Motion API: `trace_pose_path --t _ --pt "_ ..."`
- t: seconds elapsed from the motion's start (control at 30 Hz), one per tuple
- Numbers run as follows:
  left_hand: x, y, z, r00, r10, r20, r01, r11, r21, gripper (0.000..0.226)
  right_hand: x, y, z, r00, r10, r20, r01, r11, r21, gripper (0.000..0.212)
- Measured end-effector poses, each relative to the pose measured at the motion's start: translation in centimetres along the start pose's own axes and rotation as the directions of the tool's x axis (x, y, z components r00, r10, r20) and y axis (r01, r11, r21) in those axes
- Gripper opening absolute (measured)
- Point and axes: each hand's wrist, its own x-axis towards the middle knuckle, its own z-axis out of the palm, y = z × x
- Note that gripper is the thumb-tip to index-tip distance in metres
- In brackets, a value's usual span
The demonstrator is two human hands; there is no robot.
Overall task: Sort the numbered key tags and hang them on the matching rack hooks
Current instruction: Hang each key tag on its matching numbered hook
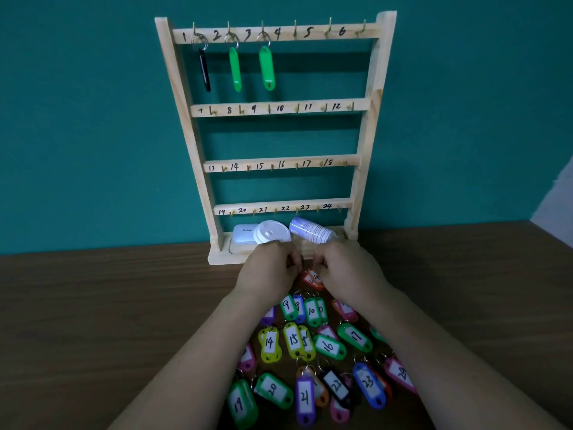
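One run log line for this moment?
wooden rack: hooks 1-3 filled | right hand: holds orange plastic tag | left hand: grip unclear

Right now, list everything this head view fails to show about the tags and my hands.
- Head view: what, if anything, the left hand and right hand hold; their own backs hide the fingertips.
- Orange tag: number partly covered by the right hand.
- Hung tags: labels not showing, numbers unreadable.
- Pink tag: number covered by the left forearm.

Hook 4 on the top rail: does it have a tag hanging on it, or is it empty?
Empty. Hook 4 is bare metal with no ring on it; the tags hang only at numbers 1, 2 and 3.
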Motion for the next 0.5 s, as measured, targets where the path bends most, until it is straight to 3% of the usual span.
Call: trace_pose_path --t 0.23,0.5 --pt "-0.3 0.0 -0.4 0.999 0.002 0.042 0.002 0.997 -0.078 0.010 -0.1 0.1 -0.1 0.999 -0.003 -0.041 0.008 0.991 0.131 0.012" --pt "-0.7 -0.2 -1.5 0.979 0.082 0.186 -0.060 0.991 -0.120 0.018 -0.3 0.8 -0.5 0.998 0.042 -0.043 -0.031 0.969 0.245 0.011"
